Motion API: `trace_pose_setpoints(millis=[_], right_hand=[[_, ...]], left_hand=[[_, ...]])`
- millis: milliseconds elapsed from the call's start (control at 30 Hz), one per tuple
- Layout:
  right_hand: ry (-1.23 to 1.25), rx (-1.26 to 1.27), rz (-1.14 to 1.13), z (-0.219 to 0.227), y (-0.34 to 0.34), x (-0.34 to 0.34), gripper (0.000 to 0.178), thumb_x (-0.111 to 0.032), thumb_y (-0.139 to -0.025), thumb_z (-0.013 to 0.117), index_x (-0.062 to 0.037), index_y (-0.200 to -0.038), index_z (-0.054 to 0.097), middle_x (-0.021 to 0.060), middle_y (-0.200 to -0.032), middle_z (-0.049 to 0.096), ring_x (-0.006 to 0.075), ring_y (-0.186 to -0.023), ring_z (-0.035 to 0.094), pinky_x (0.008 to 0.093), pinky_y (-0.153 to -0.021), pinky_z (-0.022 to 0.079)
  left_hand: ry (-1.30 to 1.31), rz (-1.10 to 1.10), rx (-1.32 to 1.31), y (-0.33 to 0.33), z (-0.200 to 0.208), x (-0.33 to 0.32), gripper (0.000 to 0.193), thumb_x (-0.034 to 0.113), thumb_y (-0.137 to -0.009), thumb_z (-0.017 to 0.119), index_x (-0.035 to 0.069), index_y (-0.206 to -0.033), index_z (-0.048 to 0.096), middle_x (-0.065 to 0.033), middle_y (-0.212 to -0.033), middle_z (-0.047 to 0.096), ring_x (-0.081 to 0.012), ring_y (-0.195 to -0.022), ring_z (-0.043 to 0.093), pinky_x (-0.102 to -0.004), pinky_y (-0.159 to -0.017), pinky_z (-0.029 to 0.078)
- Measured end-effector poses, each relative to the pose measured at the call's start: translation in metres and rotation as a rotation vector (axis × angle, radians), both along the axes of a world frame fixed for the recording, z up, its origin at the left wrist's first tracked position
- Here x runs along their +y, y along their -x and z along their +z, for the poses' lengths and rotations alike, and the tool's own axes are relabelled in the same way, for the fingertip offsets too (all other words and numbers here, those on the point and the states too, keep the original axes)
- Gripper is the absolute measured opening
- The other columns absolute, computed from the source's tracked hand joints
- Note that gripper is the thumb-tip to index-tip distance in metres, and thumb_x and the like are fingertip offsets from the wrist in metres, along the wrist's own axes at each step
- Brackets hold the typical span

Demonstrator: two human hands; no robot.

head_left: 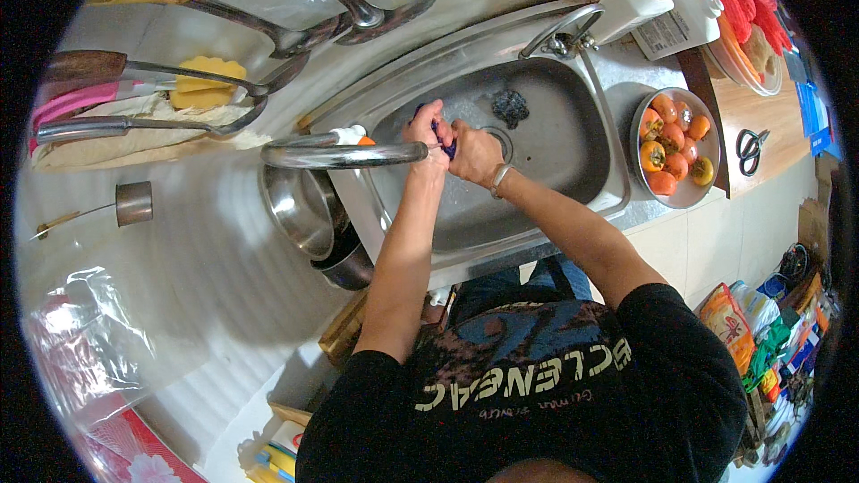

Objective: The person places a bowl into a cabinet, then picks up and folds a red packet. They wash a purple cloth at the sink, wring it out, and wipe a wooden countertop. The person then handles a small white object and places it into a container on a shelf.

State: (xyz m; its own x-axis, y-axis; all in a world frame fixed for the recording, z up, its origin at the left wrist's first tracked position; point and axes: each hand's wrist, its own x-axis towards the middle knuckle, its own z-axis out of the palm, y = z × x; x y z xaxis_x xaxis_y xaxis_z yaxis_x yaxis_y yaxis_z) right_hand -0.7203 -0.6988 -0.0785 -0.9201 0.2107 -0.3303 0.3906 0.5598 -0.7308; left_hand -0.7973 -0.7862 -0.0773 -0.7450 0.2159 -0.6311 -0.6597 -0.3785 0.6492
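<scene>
Over the left part of a stainless steel sink (564,134), my two hands are close together and touching. My left hand (424,131) is closed round a bunched, dark blue-purple thing (443,132) that looks like a cloth. My right hand (477,156), with a band at its wrist, grips the same thing from the right side. Most of it is hidden inside the fingers. A curved metal spout (344,156) passes in front of my left wrist. Beyond my hands, a dark, curly scouring pad (511,108) lies on the sink bottom near the drain.
Right of the sink stands a metal bowl (641,148) of orange-red fruit. White bottles (633,7) and a second tap (564,39) are at the back. Black scissors (751,150) lie farther right. Metal pots (300,206) sit at the left, below hanging ladles and spatulas (385,22).
</scene>
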Motion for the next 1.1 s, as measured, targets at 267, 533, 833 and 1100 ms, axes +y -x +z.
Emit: trace_pose_setpoints(millis=[267,533,833,1100], right_hand=[[1.157,-0.22,-0.184,-0.001,-0.011,0.018,0.058,-0.012,-0.067,0.084,-0.0032,-0.117,0.057,0.0076,-0.092,0.066,0.0199,-0.074,0.065,0.0316,-0.06,0.056],[1.192,-0.337,-0.21,-0.005,-0.014,0.01,0.031,-0.019,-0.072,0.085,-0.0129,-0.096,0.067,0.0001,-0.079,0.065,0.0119,-0.068,0.06,0.0245,-0.051,0.043],[1.337,-0.378,-0.164,-0.018,-0.016,0.028,0.048,-0.016,-0.076,0.082,-0.0142,-0.119,0.059,0.0011,-0.098,0.063,0.0155,-0.087,0.06,0.0347,-0.066,0.049],[0.835,-0.184,-0.35,-0.062,-0.011,0.08,0.083,-0.037,-0.087,0.075,-0.0065,-0.153,0.033,0.0111,-0.156,0.039,0.0284,-0.139,0.042,0.0477,-0.109,0.038]], left_hand=[[-0.233,-0.007,-0.084,0.004,-0.033,-0.028,0.043,0.004,-0.075,0.066,0.003,-0.117,0.056,-0.0198,-0.113,0.066,-0.0373,-0.102,0.065,-0.0476,-0.093,0.054],[0.273,-0.599,0.277,-0.002,0.012,-0.02,0.044,0.009,-0.079,0.078,0.008,-0.119,0.059,-0.0107,-0.115,0.067,-0.0211,-0.102,0.064,-0.0363,-0.093,0.053],[-0.267,-0.159,0.082,-0.019,0.013,-0.015,0.04,0.014,-0.087,0.077,0.009,-0.123,0.06,-0.0093,-0.091,0.067,-0.0274,-0.084,0.068,-0.0419,-0.078,0.059],[-0.126,-0.144,0.031,-0.005,-0.004,-0.032,0.03,0.031,-0.091,0.074,0.01,-0.111,0.064,-0.0048,-0.069,0.058,-0.02,-0.055,0.056,-0.0438,-0.064,0.055]])
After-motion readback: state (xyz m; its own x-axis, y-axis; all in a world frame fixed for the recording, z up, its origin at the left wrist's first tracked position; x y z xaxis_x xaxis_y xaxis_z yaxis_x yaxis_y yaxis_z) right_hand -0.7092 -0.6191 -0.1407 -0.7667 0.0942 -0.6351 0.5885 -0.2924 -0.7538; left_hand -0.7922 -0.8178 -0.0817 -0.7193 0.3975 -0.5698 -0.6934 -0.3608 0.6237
